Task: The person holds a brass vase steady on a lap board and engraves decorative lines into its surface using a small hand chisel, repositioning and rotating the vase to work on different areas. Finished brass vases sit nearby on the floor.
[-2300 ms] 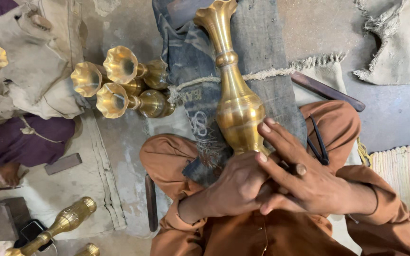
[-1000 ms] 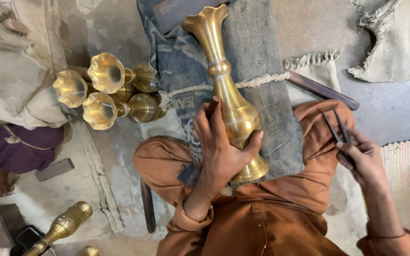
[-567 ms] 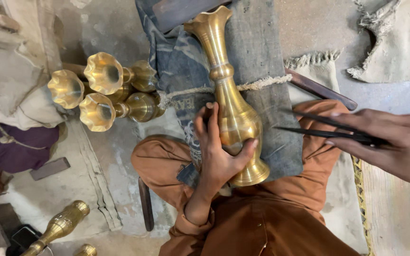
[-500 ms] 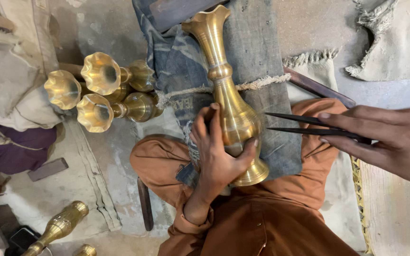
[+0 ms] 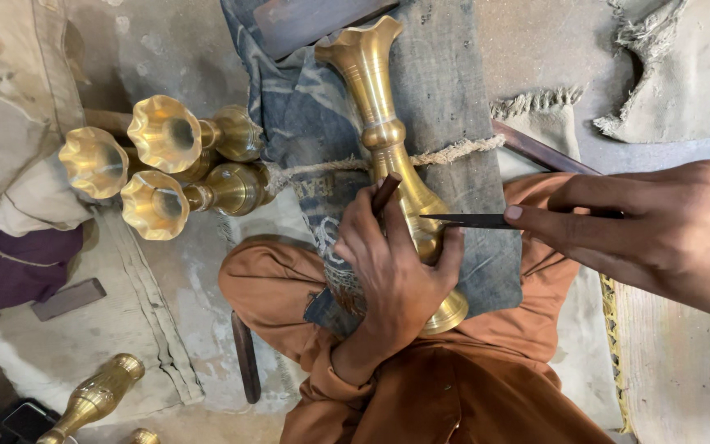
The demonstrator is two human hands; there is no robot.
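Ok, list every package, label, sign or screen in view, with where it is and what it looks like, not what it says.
Printed marking on the blue-grey cloth: faded pale letters near the rope, left of the brass vase gripped by the left hand.
Possible phone or screen: small dark flat shape at the bottom left corner, too unclear to be sure.
No packages or signs show.

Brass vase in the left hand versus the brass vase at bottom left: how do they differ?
The held vase lies on a blue cloth across the lap, gripped by the left hand; the bottom-left vase lies untouched on the floor. A dark pointed tool in the right hand meets the held vase only. Both are brass with narrow necks.
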